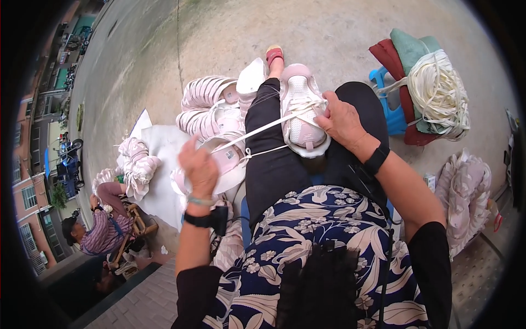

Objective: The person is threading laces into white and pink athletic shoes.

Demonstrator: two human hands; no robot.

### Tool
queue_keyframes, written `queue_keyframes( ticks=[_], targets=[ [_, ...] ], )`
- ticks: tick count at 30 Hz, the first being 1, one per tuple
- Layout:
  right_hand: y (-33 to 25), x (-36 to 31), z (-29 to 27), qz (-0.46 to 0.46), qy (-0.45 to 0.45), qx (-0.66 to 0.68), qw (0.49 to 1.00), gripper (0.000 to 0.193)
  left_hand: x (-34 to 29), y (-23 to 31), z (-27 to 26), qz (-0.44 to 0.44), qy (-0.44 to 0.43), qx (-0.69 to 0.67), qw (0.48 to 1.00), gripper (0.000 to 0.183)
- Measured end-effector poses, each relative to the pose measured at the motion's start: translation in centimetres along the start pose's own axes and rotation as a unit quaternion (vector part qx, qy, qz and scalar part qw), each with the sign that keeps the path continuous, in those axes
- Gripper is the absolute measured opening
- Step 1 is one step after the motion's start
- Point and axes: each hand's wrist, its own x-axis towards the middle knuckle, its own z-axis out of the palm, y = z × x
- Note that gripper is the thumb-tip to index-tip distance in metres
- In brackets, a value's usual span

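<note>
A pink and white sneaker [298, 88] lies on my lap between my thighs, its toe pointing away from me. White shoelace [263, 129] crosses its top, and a length stretches taut toward the left. My left hand [198, 167], slightly blurred, is closed on the far end of that length, above a pale shoe part [227, 159]. Against the sneaker's right side, my right hand [345, 125] grips it with bent fingers where the lace loops come together. Its fingertips are partly hidden. A thin knotted cord [249, 156] runs across my left thigh.
Striped pink and white shoe parts [205, 93] are stacked left of my legs. At right, a blue stool [390, 109] bears cloth and a large bundle of cream laces [438, 90]. Another pink bundle [464, 192] sits nearer. A person [107, 230] sits at far left beside tied shoe parts [137, 164].
</note>
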Motion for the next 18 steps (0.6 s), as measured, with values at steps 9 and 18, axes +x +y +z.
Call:
queue_keyframes(
  ticks=[9,18],
  targets=[
    [0.5,1.9,-0.1,-0.023,-0.013,0.012,1.0,0.033,-7.7,-8.3,-5.9,-0.179,-0.224,0.312,0.906,0.015],
    [-0.7,1.0,-1.0,-0.007,-0.053,0.026,0.998,0.028,4.0,8.3,2.2,0.041,-0.053,-0.107,0.992,0.026]
  ],
)
